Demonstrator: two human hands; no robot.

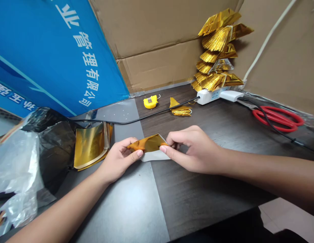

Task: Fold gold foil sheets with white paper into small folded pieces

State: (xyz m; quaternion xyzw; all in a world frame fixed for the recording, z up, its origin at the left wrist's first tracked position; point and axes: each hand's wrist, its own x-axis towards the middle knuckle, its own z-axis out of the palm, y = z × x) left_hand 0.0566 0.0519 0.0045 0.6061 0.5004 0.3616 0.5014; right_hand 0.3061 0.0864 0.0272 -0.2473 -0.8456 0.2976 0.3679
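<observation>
A partly folded sheet of gold foil paper (150, 143) is held above the table between both hands, its shiny gold side facing up and a pale strip showing along the near edge. My left hand (122, 155) pinches its left end between thumb and fingers. On the right end, my right hand (188, 146) is closed with the thumb on the paper and curled fingers behind it. Left of my left hand stands a stack of gold foil sheets (89, 145). Beyond the hands lies a small folded gold piece (180, 108).
A yellow tape measure (150, 102) sits near the cardboard wall (159, 71). Folded gold bundles (217, 50) are piled above a white power strip (209, 96). Red-handled scissors (277, 118) lie at right. A black cable (131, 120) crosses the table; plastic bags (27, 158) crowd the left.
</observation>
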